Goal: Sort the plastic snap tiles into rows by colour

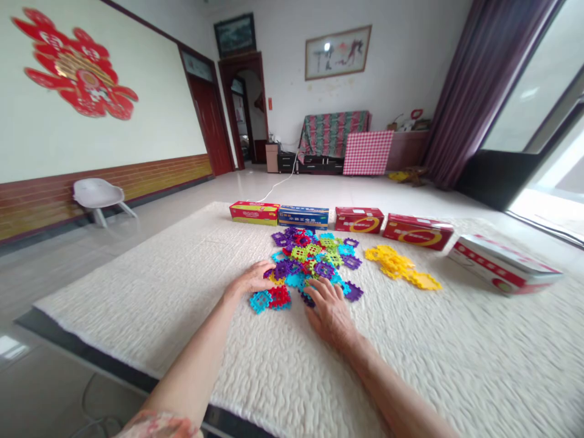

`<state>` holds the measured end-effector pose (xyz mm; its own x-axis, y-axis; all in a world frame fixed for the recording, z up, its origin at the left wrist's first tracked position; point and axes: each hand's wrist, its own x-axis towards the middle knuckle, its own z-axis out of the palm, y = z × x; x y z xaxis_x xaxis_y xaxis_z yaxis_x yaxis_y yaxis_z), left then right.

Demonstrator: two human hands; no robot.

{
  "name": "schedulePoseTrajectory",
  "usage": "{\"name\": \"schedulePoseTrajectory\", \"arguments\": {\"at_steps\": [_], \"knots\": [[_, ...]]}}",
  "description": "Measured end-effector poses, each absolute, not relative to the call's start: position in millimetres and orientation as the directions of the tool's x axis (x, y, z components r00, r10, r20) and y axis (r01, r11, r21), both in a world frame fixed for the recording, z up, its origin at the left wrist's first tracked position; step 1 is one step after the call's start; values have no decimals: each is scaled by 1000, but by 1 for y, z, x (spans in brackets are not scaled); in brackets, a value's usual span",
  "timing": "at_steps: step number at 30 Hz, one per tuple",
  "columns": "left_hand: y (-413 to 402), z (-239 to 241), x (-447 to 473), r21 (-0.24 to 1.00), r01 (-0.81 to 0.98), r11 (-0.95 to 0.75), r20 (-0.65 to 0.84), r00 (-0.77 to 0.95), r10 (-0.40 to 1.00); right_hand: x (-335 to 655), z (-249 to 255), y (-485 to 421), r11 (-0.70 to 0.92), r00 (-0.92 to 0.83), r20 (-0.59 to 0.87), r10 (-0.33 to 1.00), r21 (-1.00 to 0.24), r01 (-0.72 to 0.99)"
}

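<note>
A heap of flat plastic grid tiles [314, 258] in purple, blue, green, red and yellow lies on a cream textured mat [191, 286]. My left hand [252, 278] rests palm down at the heap's left edge, fingers stretched over a yellow and a purple tile. My right hand [329, 307] lies on the heap's near edge, fingers spread across purple and blue tiles. A blue tile [260, 300] and a red tile [279, 297] sit between my hands. A separate cluster of yellow tiles [401, 265] lies to the right.
Several flat cartons line the mat's far edge: a red-yellow one [254, 212], a blue one [303, 216], two red ones [359, 219] [417, 230], and a white-red one [502, 263] at right. A white chair [98, 194] stands by the left wall. The mat's near-left edge drops to tiled floor.
</note>
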<state>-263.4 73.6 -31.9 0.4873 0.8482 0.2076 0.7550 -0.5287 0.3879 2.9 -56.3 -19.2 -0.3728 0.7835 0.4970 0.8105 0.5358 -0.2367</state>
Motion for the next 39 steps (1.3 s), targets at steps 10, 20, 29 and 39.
{"name": "schedulePoseTrajectory", "arguments": {"at_steps": [10,20,29,39], "knots": [[53,-35,-250,248,793,-557,429,426,797,0,-19,-59,533,-357,529,770,-227,815],[53,-23,-235,428,703,-567,646,201,736,1,-18,-62,522,-342,531,775,-234,820],[51,-23,-232,650,692,-315,540,-127,832,1,-16,-59,469,-285,508,813,-281,837],[42,-12,-220,531,694,-486,667,12,745,0,-16,-58,481,-246,544,802,-345,806]]}}
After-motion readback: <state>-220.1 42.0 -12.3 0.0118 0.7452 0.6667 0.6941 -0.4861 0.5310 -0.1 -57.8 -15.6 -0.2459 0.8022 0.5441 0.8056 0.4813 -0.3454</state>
